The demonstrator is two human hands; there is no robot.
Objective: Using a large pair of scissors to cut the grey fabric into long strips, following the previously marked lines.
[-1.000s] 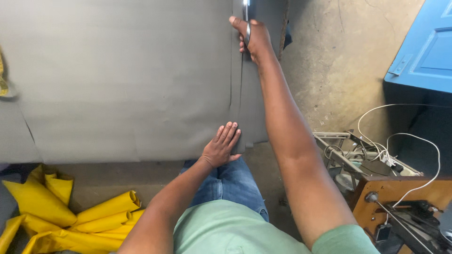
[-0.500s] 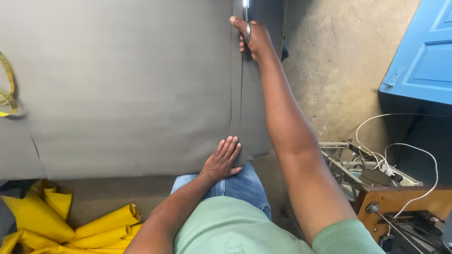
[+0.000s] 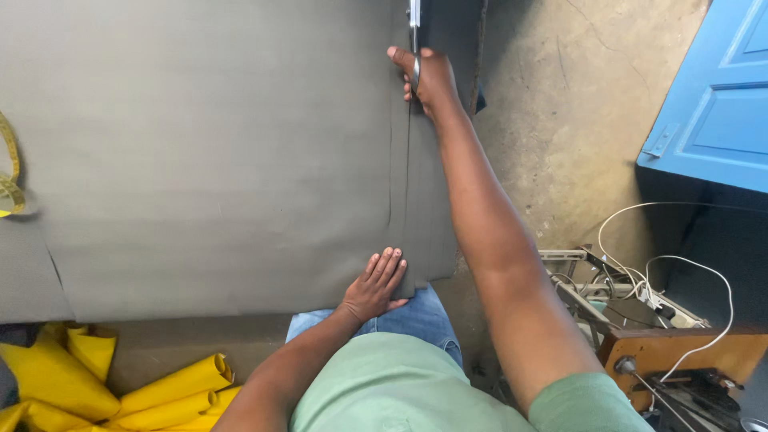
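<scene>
— Nearest the person, what do you record?

— Yellow rolled fabric (image 3: 160, 392) lies on the floor at the lower left. The person's knee is in blue jeans (image 3: 408, 320), just under the near edge of a large grey sheet (image 3: 200, 160).

— The left hand?

— The left hand (image 3: 374, 284) rests flat, palm down, fingers together and extended, on the sheet's near edge. It grips nothing; it presses the material beside a cut line that runs up the sheet.

— To the side?

— A wooden table with a machine (image 3: 672, 360) stands at the lower right, white cables (image 3: 688, 264) looping over it.

— And farther out?

— The right arm is stretched fully forward. The right hand (image 3: 428, 76) is clamped around the handles of a pair of scissors (image 3: 414, 48), at the far end of the cut line; the blades point away and leave the top of the frame.

— Beyond that?

— A yellow tape measure (image 3: 10, 172) lies at the sheet's left edge. Bare concrete floor (image 3: 560, 120) lies to the right, and a blue door (image 3: 712, 104) beyond it.
</scene>
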